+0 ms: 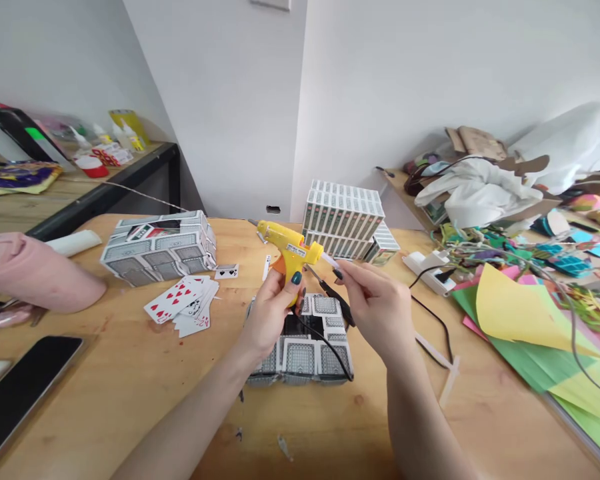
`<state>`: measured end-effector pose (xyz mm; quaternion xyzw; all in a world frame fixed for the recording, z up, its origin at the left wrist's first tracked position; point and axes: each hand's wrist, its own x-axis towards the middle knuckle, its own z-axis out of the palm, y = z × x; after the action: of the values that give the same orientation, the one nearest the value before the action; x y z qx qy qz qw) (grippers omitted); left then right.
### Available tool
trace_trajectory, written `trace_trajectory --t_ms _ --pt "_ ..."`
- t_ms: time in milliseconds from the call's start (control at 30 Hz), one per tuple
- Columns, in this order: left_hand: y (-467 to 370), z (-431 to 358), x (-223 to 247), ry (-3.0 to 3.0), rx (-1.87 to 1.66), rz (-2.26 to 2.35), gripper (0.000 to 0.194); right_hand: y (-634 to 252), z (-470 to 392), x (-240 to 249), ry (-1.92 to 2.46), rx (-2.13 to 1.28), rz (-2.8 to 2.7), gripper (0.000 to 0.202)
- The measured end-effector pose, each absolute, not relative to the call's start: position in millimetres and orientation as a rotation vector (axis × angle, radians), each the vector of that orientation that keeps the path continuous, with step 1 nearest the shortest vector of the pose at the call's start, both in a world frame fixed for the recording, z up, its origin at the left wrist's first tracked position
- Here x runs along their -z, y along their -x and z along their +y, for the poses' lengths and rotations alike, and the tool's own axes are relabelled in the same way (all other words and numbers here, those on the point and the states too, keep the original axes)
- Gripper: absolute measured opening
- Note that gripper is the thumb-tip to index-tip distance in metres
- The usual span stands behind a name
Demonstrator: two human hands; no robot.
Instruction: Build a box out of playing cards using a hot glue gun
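My left hand is wrapped round the handle of a yellow glue gun, its nozzle pointing left and away. A translucent glue stick enters the back of the gun, and my right hand pinches its outer end. Below both hands lies a box covered with grey-backed playing cards, with a dark patch on its top. The gun's black cord hangs across this box. Part of a black-handled tool shows between my hands; its kind is hard to make out.
Left of the hands are another card-covered box, loose playing cards, a pink cylinder and a phone. Stacked card packs stand at the back. On the right are a white power strip and coloured paper sheets.
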<state>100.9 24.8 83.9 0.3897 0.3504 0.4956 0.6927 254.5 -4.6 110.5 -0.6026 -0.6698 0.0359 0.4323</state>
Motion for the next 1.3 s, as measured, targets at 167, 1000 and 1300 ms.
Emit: trace_trajectory --t_ms 167,1000,1300 --pt "-100.0 25.0 -82.0 -1.091 -1.112 0.849 0.036 -262.3 -7.1 -113.8 1.498 0.067 -1.766 0.027" --pt "-92.8 13.4 -71.7 -1.535 -1.189 1.046 0.028 -270.2 -15.9 -131.1 1.387 -0.583 -1.686 0.025" --pt "-90.6 16.1 -78.8 -1.480 -1.140 0.919 0.031 -259.6 -17.9 -128.0 1.336 -0.099 -1.664 0.009"
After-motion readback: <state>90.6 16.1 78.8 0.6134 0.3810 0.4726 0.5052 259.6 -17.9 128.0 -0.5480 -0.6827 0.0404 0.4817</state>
